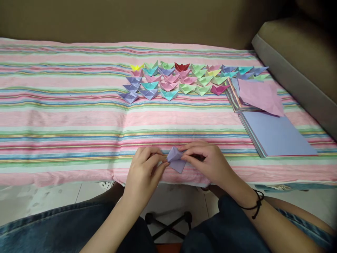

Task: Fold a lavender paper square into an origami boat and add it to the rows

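A small folded piece of purple paper (177, 162) is held between my two hands near the front edge of the striped cloth. My left hand (147, 168) pinches its left corner between thumb and fingers. On the opposite side, my right hand (204, 158) grips the upper right part, thumb and fingertips closed on it. The paper has a raised flap at the top and a pointed corner facing me. Part of its right side is hidden behind my fingers.
Several folded paper boats (170, 86) in many colours stand in rows at the back. To the right lie a stack of purple-topped paper (276, 133) and a loose pink sheet (260, 95) on another stack. A brown cushion (297, 59) borders the right side of the striped cloth (65, 123).
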`<state>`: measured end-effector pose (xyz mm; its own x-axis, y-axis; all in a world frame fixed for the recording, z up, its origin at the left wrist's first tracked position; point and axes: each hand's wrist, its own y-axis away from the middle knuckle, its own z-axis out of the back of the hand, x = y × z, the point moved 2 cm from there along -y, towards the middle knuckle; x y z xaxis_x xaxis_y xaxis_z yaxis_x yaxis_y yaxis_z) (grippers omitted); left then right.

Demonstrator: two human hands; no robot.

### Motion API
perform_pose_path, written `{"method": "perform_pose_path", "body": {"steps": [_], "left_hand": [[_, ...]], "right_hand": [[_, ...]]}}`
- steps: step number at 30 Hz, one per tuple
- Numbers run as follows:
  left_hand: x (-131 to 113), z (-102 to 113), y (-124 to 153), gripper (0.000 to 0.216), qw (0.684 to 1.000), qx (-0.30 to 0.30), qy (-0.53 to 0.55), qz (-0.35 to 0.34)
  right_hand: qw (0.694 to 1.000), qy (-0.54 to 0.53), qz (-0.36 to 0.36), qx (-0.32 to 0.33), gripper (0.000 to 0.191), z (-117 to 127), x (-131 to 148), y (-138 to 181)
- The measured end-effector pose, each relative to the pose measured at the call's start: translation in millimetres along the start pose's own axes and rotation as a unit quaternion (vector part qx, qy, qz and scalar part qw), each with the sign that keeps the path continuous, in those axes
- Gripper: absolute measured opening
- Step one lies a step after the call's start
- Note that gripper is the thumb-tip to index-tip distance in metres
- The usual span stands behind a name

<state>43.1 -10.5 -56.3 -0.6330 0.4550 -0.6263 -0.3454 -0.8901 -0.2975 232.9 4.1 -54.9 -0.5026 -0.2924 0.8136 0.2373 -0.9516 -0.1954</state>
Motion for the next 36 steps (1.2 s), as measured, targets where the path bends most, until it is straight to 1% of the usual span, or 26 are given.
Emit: {"method": "perform_pose_path", "body": {"steps": [8, 12, 14, 18, 21, 24, 28, 32, 36], "left_hand": [[0.7, -6.4, -1.2, 0.012, 0.999, -0.014, -0.008, 0.027], [2.8, -4.5, -1.7, 0.013, 0.999, -0.002, 0.006, 0.041], [4.1, -3.3, -2.0, 0.015, 0.999, 0.016, 0.002, 0.036], [5.0, -1.0, -2.2, 0.017, 0.998, 0.038, -0.038, 0.018], [3.3, 1.3, -2.2, 0.017, 0.998, 0.047, -0.030, 0.020], [0.9, 2.7, -2.2, 0.014, 0.998, 0.049, -0.007, 0.033], [-1.2, -0.5, -1.6, 0.007, 0.998, 0.042, -0.023, 0.032], [-2.2, -5.4, -1.1, 0.010, 0.998, 0.034, -0.046, 0.017], [-4.2, -5.9, -1.1, 0.011, 0.997, 0.040, -0.062, 0.013]], "right_hand": [[1.000, 0.006, -0.003, -0.004, 0.012, 0.0, 0.6, -0.5], [1.000, 0.004, -0.005, -0.006, 0.012, -0.1, 0.8, 0.0], [1.000, 0.003, -0.006, -0.002, 0.012, -0.2, 1.1, -0.1], [1.000, 0.005, -0.007, -0.003, 0.013, 0.0, 1.7, -0.2], [1.000, 0.005, -0.009, -0.003, 0.013, 0.2, 1.5, -0.2], [1.000, 0.006, -0.010, -0.001, 0.012, 0.4, 1.1, -0.1], [1.000, 0.011, -0.006, 0.002, 0.011, 0.2, 0.5, -0.1], [1.000, 0.011, -0.003, -0.001, 0.011, -0.1, 0.5, -0.1], [1.000, 0.011, -0.002, -0.006, 0.012, 0.0, 1.3, -0.1]]}}
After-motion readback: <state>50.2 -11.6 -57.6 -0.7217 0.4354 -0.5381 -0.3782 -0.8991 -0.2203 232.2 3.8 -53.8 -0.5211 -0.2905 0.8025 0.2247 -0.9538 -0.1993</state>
